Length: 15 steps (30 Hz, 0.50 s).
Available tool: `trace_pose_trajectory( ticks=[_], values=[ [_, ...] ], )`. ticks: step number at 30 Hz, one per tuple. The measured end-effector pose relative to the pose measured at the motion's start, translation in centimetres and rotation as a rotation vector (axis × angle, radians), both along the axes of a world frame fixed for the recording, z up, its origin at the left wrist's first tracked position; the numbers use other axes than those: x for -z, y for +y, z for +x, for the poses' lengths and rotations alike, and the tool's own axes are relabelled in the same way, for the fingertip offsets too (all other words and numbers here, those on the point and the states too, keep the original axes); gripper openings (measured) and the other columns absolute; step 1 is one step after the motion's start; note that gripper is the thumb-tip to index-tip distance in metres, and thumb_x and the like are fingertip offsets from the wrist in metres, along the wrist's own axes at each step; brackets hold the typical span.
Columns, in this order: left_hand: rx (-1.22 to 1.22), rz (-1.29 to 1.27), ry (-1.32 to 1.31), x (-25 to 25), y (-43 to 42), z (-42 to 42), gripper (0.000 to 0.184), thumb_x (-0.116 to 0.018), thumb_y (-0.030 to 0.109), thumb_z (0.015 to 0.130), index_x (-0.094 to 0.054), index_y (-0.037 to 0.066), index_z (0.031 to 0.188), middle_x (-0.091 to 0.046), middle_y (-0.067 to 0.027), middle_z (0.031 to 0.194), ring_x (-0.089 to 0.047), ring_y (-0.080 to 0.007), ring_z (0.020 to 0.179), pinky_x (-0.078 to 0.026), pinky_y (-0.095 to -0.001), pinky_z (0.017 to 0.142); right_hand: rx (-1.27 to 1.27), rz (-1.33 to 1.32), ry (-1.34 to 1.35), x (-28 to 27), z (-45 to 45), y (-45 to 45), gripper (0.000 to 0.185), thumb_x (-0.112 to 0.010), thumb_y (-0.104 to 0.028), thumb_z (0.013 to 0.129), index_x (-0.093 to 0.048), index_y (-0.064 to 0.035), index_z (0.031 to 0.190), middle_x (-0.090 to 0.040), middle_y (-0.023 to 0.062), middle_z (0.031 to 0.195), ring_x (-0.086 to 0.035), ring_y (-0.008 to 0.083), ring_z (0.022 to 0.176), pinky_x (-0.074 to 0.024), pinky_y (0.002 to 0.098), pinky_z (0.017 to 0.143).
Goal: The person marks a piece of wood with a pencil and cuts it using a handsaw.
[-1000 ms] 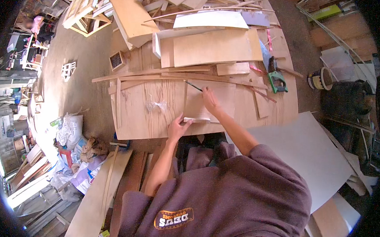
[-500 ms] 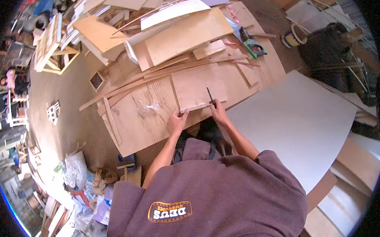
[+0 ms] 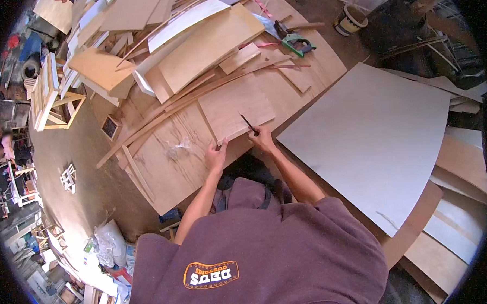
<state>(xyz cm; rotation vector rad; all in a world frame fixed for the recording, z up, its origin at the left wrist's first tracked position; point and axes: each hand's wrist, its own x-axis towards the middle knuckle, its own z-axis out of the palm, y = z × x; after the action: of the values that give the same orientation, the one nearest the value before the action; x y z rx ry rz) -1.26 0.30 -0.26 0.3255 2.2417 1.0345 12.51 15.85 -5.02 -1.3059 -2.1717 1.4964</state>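
Two bare hands are seen in the head view, both at the near side of the table (image 3: 166,182). The board (image 3: 238,104), pale and rectangular, lies flat on the tabletop directly in front of the person. The left hand (image 3: 216,157) is at the board's near left corner, thumb and fingers bent around the edge; whether it pinches the board or merely rests against it, I cannot tell. The right hand (image 3: 263,140) is closed on a dark pencil (image 3: 247,123), pinched between thumb and fingers near the board's near edge, right of the left hand. The pencil slants away from the person over the board; contact between its tip and the wood cannot be confirmed. Crumpled clear plastic (image 3: 181,146) lies left of the board. Long slats (image 3: 144,128) run diagonally across the tabletop past the board's far side. Beyond them is a heap of panels (image 3: 211,42), loosely stacked. A saw (image 3: 298,45) with a green handle lies toward the table's far right. A small box (image 3: 110,127) sits at the left edge. A large white sheet (image 3: 373,141) is beside the table, to the person's right. A bucket (image 3: 351,20) is beyond the table's right side.
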Motion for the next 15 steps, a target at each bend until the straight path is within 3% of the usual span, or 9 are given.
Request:
trace_pose_trajectory(
  ticks=[4,9,12,15],
  values=[
    [0.021,-0.128,-0.059,0.5,-0.4,0.2,0.078,-0.068,0.061,0.076,-0.057,0.002,0.127,-0.068,-0.0183,0.108,-0.065,-0.0278,0.102,-0.048,-0.0355,0.087,0.066,-0.065,0.046,0.2,0.1,-0.5,0.037,-0.064,-0.016,0.077,-0.067,-0.0011,0.111,-0.061,0.0074,0.069,-0.054,0.0116,0.065,-0.0456,0.0291,0.061],
    [-0.104,0.002,0.027,0.2,0.3,0.6,0.094,-0.072,0.057,0.076,-0.044,-0.012,0.133,-0.064,-0.0252,0.114,-0.064,-0.0255,0.102,-0.048,-0.0327,0.089,0.052,-0.157,0.070,0.7,0.4,0.0,0.037,-0.066,-0.018,0.079,-0.068,-0.0016,0.112,-0.060,0.0017,0.074,-0.053,0.0096,0.070,-0.0450,0.0272,0.063],
    [-0.104,-0.018,-0.106,4.0,-0.9,-0.2,0.092,-0.073,0.056,0.076,-0.045,-0.010,0.133,-0.065,-0.0233,0.112,-0.064,-0.0237,0.101,-0.048,-0.0310,0.088,0.009,-0.142,0.054,0.8,0.5,-0.2,0.041,-0.067,-0.019,0.079,-0.065,-0.0015,0.116,-0.060,0.0013,0.077,-0.052,0.0092,0.071,-0.0439,0.0259,0.063],
    [-0.105,-0.049,-0.103,0.2,0.2,0.2,0.090,-0.073,0.053,0.077,-0.044,-0.011,0.134,-0.066,-0.0211,0.112,-0.063,-0.0207,0.100,-0.047,-0.0289,0.088,-0.013,-0.045,0.091,-2.6,0.1,0.4,0.044,-0.069,-0.020,0.079,-0.062,-0.0033,0.119,-0.057,-0.0006,0.076,-0.051,0.0089,0.070,-0.0428,0.0250,0.063]
  ],
)
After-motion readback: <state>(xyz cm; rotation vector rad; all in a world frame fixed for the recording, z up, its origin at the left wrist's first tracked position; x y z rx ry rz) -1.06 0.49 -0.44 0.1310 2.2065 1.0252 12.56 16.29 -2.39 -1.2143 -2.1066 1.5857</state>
